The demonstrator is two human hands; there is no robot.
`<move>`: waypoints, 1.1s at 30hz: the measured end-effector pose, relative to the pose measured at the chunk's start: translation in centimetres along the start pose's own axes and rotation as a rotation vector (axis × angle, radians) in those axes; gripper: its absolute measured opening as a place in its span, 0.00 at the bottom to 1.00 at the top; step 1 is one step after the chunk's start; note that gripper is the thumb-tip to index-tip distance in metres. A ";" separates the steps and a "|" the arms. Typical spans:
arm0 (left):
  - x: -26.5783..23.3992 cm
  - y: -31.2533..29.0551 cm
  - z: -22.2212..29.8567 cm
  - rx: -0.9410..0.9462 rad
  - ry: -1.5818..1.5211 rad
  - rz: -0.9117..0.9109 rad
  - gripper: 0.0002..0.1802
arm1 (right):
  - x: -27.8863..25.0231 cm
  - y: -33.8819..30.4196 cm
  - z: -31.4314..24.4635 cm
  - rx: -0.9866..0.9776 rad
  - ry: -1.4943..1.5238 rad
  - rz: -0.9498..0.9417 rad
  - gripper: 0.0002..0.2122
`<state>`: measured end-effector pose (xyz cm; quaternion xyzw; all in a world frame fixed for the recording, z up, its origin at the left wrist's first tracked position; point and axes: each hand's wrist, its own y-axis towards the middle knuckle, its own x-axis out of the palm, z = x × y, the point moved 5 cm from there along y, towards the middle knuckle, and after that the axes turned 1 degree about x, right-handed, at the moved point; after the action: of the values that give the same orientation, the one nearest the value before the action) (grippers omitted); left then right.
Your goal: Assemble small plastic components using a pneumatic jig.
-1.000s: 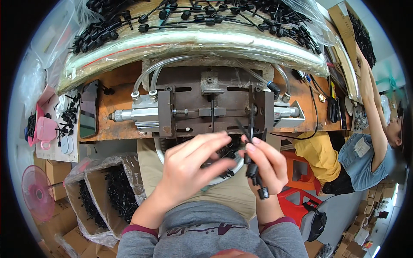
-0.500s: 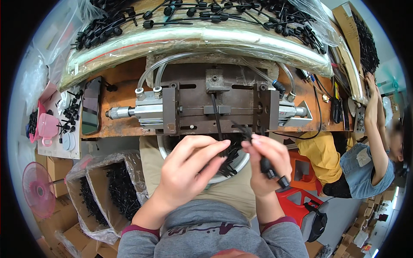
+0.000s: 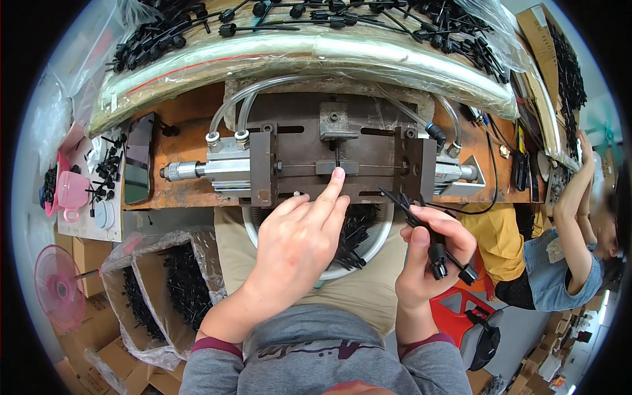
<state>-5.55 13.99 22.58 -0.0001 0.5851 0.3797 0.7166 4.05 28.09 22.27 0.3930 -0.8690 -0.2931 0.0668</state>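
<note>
My left hand [image 3: 296, 237] reaches over the near edge of the dark metal fixture [image 3: 296, 158]. Its index finger is stretched forward, the tip against a small central block [image 3: 325, 168]. From that fingertip a thin black rod [image 3: 338, 153] runs to the raised metal block behind; its near end is hidden. The other fingers are partly bent, and I see nothing in them. At the right, my right hand [image 3: 428, 263] is closed around black plastic rods [image 3: 437, 245] with thick toothed heads, their thin ends pointing up and left. Below the hands, a white-rimmed bucket [image 3: 383, 245] holds more black pieces.
Air cylinders [image 3: 227, 169] with clear hoses flank the fixture. A plastic-wrapped ledge [image 3: 316, 49] behind carries many black rods. A phone [image 3: 139, 161] and pink cup [image 3: 72, 191] are left, above lined cartons [image 3: 155, 289]. Another person [image 3: 566, 257] works at right.
My left hand has let the black rod slide forward into the fixture and now extends its index finger onto the block. My right hand has moved right with its rods.
</note>
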 end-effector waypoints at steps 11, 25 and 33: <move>-0.7 -0.6 -0.4 -0.142 -0.395 0.064 0.20 | 0.0 -0.7 -0.1 -0.141 -0.244 0.000 0.14; -1.8 -2.0 0.7 -0.037 -0.466 0.211 0.19 | 1.4 -0.3 -1.1 -0.341 -0.387 -0.094 0.13; 0.7 -1.2 -0.1 -0.002 -0.153 0.121 0.14 | 0.8 -1.0 0.5 -0.110 -0.046 0.022 0.14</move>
<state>-4.99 13.44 21.40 0.0638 0.5271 0.4218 0.7349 3.92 27.25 21.19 0.3724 -0.8572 -0.3485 0.0715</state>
